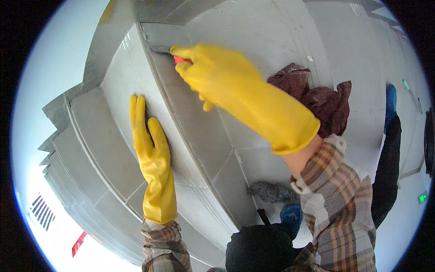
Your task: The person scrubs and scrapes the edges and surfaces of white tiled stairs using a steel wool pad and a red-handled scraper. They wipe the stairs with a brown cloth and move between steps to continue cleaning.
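Observation:
My right hand (217, 74), in a long yellow rubber glove, is closed around a small red object (181, 60). Most of that object is hidden by the fingers, so its kind cannot be told. The hand is at the inner corner of a grey tiled stair step, close to a dark, dirty-looking patch (159, 47). In a matching glove, my left hand (151, 142) lies flat on the adjoining stair tread (119, 74), fingers spread and holding nothing. A crumpled dark brown cloth (326, 105) lies on the step beyond my right forearm.
More grey stairs (98, 129) rise on the left along a white wall (57, 68). Blue shoe covers (291, 217) show by my body and at the right. A tool with a green handle (406, 84) lies far right. A lit green sign (422, 197) is on the wall.

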`<action>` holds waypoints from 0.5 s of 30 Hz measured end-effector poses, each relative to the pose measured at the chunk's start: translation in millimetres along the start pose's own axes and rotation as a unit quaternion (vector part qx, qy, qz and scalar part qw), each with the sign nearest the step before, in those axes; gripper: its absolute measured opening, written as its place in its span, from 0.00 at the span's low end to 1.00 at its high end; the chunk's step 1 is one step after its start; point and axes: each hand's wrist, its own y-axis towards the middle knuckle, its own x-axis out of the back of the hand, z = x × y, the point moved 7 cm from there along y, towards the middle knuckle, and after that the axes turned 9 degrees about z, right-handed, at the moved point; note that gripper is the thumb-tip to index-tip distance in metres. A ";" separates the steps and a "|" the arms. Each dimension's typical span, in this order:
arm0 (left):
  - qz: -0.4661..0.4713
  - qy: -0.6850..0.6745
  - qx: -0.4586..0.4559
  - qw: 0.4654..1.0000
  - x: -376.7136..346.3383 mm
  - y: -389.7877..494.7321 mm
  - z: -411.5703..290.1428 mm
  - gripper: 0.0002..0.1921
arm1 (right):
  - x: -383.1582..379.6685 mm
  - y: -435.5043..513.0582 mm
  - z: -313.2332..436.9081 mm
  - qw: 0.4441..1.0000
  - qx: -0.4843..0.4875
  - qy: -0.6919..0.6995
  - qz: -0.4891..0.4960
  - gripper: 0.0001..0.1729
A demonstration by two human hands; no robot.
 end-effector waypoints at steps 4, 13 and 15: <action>-0.003 0.013 -0.008 1.000 -0.6 0.6 0.6 0.25 | -4.0 -6.4 -0.6 0.996 -0.025 -0.074 0.036 0.26; 0.001 0.014 0.001 1.000 1.2 0.4 -1.1 0.25 | 0.0 2.9 -2.3 0.993 -0.089 -0.009 0.077 0.26; 0.001 0.020 0.001 1.000 1.0 1.5 0.8 0.25 | -8.1 1.3 -11.4 0.985 -0.133 -0.014 0.110 0.26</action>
